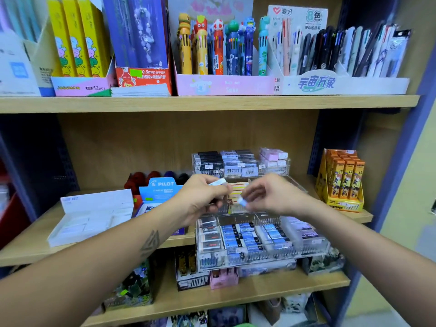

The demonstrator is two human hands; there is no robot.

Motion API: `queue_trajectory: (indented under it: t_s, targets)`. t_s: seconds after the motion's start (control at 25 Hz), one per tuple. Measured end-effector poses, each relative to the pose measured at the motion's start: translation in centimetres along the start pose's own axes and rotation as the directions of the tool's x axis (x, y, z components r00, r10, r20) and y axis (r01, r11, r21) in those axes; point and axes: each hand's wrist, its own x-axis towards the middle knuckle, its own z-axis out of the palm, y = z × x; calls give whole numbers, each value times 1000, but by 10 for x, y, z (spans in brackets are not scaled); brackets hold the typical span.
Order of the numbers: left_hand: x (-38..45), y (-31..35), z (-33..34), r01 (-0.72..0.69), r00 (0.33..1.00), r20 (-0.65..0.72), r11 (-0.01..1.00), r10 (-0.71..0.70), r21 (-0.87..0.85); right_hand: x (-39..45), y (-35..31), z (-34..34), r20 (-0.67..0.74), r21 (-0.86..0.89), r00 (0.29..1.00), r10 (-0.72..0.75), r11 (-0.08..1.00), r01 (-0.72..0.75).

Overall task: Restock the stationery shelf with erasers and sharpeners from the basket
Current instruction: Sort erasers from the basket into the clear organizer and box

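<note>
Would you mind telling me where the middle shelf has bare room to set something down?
Bare wood shows between the clear tiered organiser and the orange box, and along the shelf's front edge left of the white box. The organiser itself is crowded.

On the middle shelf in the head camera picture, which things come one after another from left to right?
White flat box → blue Pilot box → left hand → right hand → orange box.

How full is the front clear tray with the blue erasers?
Mostly full. The front clear tray holds rows of blue erasers across its middle compartments, but one compartment at the back looks empty.
</note>
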Motion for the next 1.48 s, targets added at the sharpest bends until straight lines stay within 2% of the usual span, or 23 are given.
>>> queue_trajectory:
  t_s: [0.08,0.12,0.24,0.32,0.48,0.56,0.6,0.64,0.68,0.72,0.76,0.88,1.12,1.24,1.32,1.4,1.48]
  targets:
    - [-6,1,-6,14,999,31,1000,-15,10,-5,6,9,141,-371,988,-68,921,116]
    - [-10,0,-6,36,997,74,999,-38,30,-7,8,16,185,-486,981,-64,861,148]
    - [-20,-7,-5,122,974,182,990,-133,71,-10,4,31,156,-669,987,-35,731,132]
    - [-24,-8,-5,188,959,210,982,-191,39,-11,5,38,120,-700,993,-13,708,94]
    - [-28,-4,-9,311,923,259,948,-285,-64,-11,11,42,139,-681,990,23,728,79]
    - [-30,-2,-11,343,902,305,937,-307,-70,-7,9,33,111,-575,994,-16,814,78]
    - [-30,-1,-11,355,891,324,932,-316,-66,-4,5,26,46,-408,998,-50,911,65]
    - [-31,-1,-12,365,882,341,929,-324,-60,-3,-2,18,-13,-163,998,-57,985,55]
    - [-30,0,-11,371,875,352,927,-331,-49,-3,-9,12,-15,98,998,-57,994,58]
    - [-30,0,-11,373,872,356,927,-336,-39,-3,-15,9,20,295,997,-70,954,61]
    - [-29,0,-9,371,872,355,928,-337,-32,-4,-19,9,43,373,996,-84,926,62]
    - [-25,0,-4,361,877,349,932,-330,-27,-4,-23,15,-9,323,996,-91,942,89]
    - [-29,0,-11,360,856,393,933,-335,12,-6,-4,7,-91,416,993,-76,903,107]
    - [-25,-3,-7,257,920,309,966,-240,-14,-8,-1,5,-118,485,993,-8,872,64]
    - [-21,-5,0,200,956,217,980,-198,10,-12,3,0,-60,520,998,-15,853,44]
    - [-17,-5,9,175,969,171,983,-181,51,-20,6,-8,-15,405,996,-84,910,83]
    - [-15,-1,21,167,967,180,981,-182,95,-24,11,-17,-25,57,979,-200,978,201]
